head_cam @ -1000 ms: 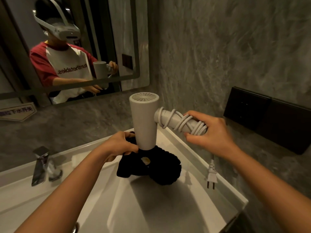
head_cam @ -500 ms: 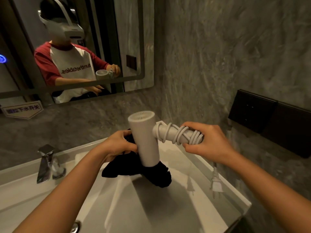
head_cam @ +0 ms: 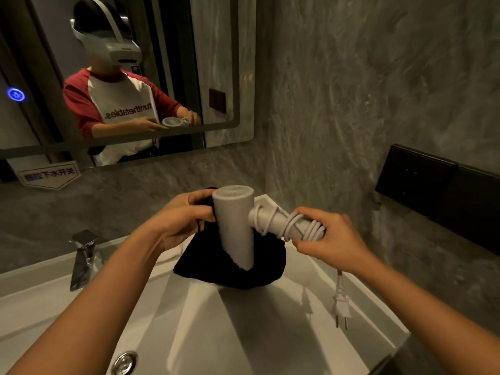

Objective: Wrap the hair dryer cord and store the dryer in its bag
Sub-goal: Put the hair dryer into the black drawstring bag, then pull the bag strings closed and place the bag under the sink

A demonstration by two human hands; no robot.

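A white hair dryer (head_cam: 235, 226) stands nose-down with its barrel partly inside a black cloth bag (head_cam: 259, 269) held over the sink. My right hand (head_cam: 328, 239) grips the dryer's handle, where the white cord (head_cam: 295, 226) is wound in several loops. The cord's plug (head_cam: 341, 307) dangles free below that hand. My left hand (head_cam: 180, 220) pinches the bag's rim beside the barrel, holding the mouth up. The barrel's lower end is hidden inside the bag.
A white sink (head_cam: 205, 320) lies below, with a chrome faucet (head_cam: 85, 257) at left and a drain fitting (head_cam: 124, 361) at the near edge. A mirror (head_cam: 121, 71) hangs on the grey back wall. A black switch panel (head_cam: 438, 190) sits on the right wall.
The dryer barrel has sunk lower into the bag. My left hand has pulled the bag's rim higher up along the barrel. My view has tilted downward.
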